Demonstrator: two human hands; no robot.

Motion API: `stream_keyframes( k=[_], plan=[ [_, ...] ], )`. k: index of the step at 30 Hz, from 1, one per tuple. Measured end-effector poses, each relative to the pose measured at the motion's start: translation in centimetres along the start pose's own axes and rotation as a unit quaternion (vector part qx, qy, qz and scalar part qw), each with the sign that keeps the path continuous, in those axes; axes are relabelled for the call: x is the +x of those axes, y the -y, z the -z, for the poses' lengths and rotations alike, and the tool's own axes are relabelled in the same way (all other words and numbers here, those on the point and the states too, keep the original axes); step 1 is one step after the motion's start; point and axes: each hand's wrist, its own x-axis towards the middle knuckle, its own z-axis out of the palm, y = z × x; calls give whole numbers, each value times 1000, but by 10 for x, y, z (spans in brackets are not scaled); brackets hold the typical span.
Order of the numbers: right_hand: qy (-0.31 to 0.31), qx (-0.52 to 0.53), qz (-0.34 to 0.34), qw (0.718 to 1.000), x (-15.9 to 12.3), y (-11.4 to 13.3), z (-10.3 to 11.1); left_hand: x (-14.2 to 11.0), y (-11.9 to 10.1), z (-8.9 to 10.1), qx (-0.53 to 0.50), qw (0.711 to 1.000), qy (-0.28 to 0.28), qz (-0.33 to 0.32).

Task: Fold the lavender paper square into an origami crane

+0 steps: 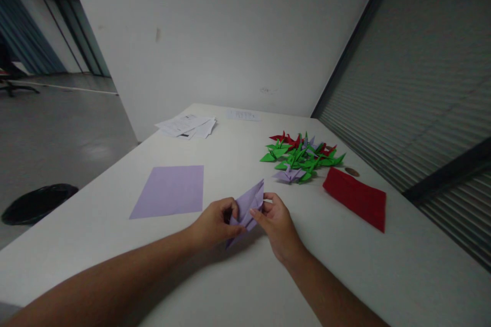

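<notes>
A partly folded lilac paper piece (251,203) is held just above the white table (238,286) between both hands. My left hand (215,224) pinches its lower left edge with thumb and fingers closed. My right hand (276,220) grips the right side, thumb on top and fingers curled behind. The folded point of the paper sticks up and away from me.
A flat lilac sheet (169,191) lies to the left. A pile of green, red and lilac folded paper cranes (303,157) sits at the back right, with red paper (356,197) beside it. White papers (187,126) lie at the far edge. A black bin (36,203) is on the floor.
</notes>
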Motion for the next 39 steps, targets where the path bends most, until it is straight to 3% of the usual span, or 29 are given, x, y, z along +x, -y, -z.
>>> stream_keyframes(
  k=[22,39],
  plan=[
    [-28,-40,25,998,5,-3,10,-4,5,1,64,997,41,5],
    [-38,-49,35,997,7,-8,14,-4,6,1,20,998,56,31]
  ],
)
